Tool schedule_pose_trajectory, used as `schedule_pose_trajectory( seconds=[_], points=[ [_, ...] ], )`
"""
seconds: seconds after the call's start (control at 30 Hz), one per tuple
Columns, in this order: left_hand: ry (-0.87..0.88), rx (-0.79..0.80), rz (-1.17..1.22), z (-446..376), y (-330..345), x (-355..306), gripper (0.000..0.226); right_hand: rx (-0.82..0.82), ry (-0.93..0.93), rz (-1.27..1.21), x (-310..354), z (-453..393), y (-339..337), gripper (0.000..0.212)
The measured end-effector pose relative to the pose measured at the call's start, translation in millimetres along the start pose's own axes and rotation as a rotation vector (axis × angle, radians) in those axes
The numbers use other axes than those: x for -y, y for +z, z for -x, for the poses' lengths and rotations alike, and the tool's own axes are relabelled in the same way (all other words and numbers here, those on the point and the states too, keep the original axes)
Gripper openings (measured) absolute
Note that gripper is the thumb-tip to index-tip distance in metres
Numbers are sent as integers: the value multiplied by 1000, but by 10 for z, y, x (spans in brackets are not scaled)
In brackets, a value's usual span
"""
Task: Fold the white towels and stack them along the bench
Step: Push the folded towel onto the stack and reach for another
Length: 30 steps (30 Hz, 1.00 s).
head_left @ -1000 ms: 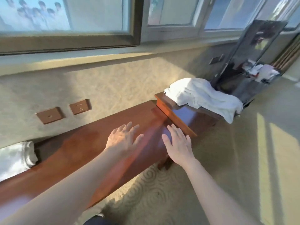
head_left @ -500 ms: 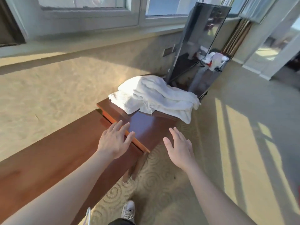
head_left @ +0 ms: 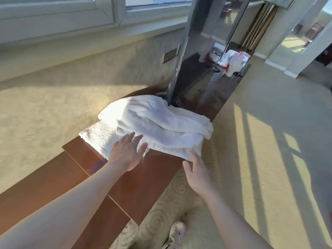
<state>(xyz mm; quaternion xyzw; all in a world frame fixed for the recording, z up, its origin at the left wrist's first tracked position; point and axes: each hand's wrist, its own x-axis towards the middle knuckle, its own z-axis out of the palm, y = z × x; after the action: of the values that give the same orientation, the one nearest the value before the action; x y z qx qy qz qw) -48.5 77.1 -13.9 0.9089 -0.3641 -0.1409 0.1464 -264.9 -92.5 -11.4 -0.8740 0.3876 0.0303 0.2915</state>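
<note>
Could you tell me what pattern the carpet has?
Beige carpet with spiral swirls, clearest in the head view.

- We see a textured beige wall (head_left: 53,108) at left, beneath white-framed windows (head_left: 115,13) along the top.
- Sunlight stripes our patterned carpet (head_left: 260,150) at right.

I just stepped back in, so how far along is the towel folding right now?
Nothing in this view looks finished: no folded stack shows on the bench. In hand: the left hand lies with straight fingers on the near edge of the rumpled white towel pile, and the right hand reaches its front corner, fingers open, gripping nothing yet. Left to do: pull a towel off, fold each one, and stack them along the bench.
</note>
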Motion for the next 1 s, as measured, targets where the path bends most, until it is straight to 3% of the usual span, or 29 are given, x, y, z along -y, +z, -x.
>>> schedule_pose_trajectory(
  seconds=[0.2,0.33,0.53,0.6,0.77,0.83,1.0],
  points=[
    [-8,4,-121,-833,108,-125,62,76,-157,72,-39,-1191,-84,70],
    [-54,-6,-146,-1329,250,-268,70,58,-325,308,-60,-1887,-27,75],
    [-203,9,-199,-2108,476,-433,77,-157,-432,376,-186,-2710,197,78],
    [-204,-55,-197,-2288,578,-380,70,-245,-474,386,-189,-2939,292,62],
    [-47,-405,-136,-2302,798,-221,61,-395,-562,267,-136,-3147,302,30],
    [-60,-458,-104,-2334,771,-248,59,-429,-575,190,-122,-3192,260,31],
    [-2,-531,117,-2190,445,-329,62,-492,-682,-16,76,-3107,156,55]
  ],
)
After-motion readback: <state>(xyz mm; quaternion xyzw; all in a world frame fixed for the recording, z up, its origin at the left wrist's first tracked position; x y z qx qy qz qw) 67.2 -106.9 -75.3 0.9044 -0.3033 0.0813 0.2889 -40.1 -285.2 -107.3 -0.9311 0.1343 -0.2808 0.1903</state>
